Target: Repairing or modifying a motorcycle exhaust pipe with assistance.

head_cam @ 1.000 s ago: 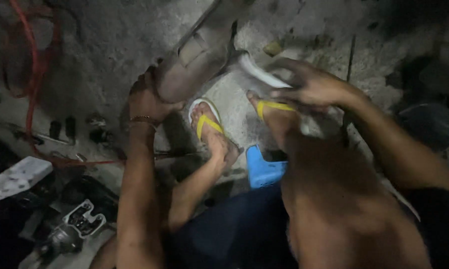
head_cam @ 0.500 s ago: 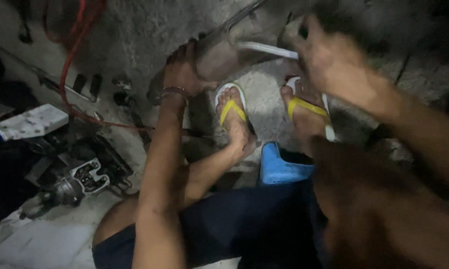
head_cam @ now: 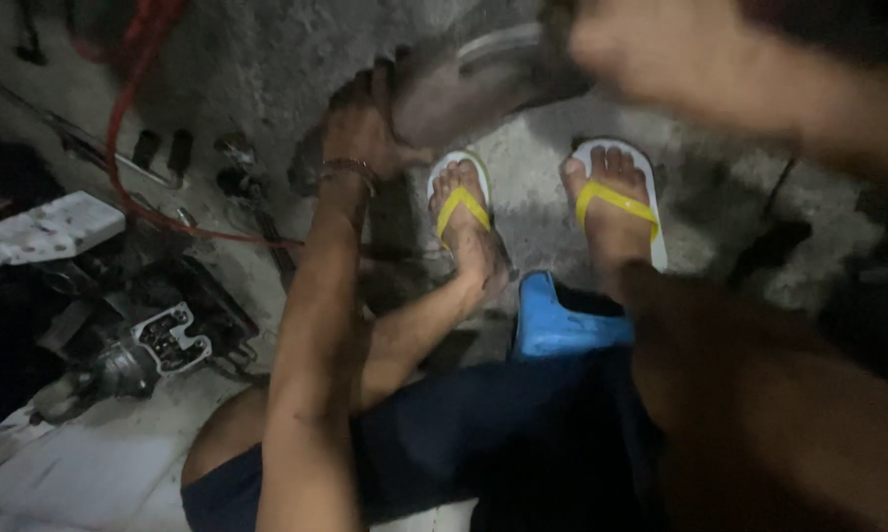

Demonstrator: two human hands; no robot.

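My left hand (head_cam: 360,128) grips the left end of a grey, dirty metal part (head_cam: 483,84) held above the concrete floor. My right hand (head_cam: 651,54) is blurred at the top right, closed over the other end of that part; its fingers are hard to make out. Below the part are my two feet in white sandals with yellow straps (head_cam: 461,202) (head_cam: 616,197). I sit on a low blue stool (head_cam: 562,320), knees apart, in dark shorts.
A red cable (head_cam: 133,118) loops across the floor at the upper left. Dark metal engine pieces and a small bracketed component (head_cam: 168,340) lie at the left, with a white painted block (head_cam: 50,227) beside them. A pale sheet covers the floor at the lower left.
The view has swung left and down, so the feet and stool sit more centred. The metal part stays in both hands and my right hand has moved up toward the frame's top.
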